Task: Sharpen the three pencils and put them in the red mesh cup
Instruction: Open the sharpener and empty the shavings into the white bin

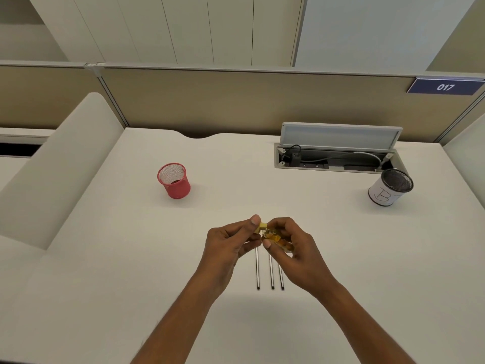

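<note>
Three dark pencils (271,274) lie parallel on the white desk (367,258), long axes running toward and away from the viewer, far ends hidden beneath the hands. Left hand (228,245) pinches the yellow sharpener (273,236); right hand (294,248) grips its clear body. Red mesh cup (174,180) stands upright far left.

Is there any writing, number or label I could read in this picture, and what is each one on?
"017": white digits on the blue sign fixed atop the partition, far right.
"B": handwritten on the white paper around the black mesh cup; a further stroke beside it is unclear.
The red mesh cup and the yellow sharpener show no readable text.
</note>
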`<state>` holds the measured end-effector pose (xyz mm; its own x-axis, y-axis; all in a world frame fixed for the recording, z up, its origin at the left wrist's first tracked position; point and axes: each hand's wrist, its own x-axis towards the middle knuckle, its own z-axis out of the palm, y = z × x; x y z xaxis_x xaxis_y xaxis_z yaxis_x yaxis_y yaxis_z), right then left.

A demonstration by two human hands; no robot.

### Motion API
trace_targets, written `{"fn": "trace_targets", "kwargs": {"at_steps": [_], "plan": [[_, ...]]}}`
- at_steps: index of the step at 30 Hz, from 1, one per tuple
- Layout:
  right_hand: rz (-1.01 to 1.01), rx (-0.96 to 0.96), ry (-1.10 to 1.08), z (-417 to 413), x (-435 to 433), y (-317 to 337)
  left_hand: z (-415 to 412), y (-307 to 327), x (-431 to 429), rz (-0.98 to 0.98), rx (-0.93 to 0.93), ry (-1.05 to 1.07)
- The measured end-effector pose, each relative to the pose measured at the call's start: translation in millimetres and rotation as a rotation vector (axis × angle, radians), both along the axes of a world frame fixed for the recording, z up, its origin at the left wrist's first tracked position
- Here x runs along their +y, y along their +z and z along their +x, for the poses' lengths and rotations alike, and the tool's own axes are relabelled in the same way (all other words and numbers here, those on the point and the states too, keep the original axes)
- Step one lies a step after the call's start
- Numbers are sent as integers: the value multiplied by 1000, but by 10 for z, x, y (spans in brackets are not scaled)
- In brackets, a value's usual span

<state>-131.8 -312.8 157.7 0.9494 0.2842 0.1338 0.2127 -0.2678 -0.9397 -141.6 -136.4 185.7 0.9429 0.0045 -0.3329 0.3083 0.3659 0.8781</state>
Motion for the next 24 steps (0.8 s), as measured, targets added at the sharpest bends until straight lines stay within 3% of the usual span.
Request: {"fn": "trace_targets", "kwargs": {"at_steps": [11,17,24], "plan": [[84,51,-52,23,16,-87,59,55,-61,200,-52,-37],[136,61,-77,22,14,-102,88,20,-79,110,14,-62],[160,97,-123,41,-12,-157,160,2,-92,-128,121,-69]]}}
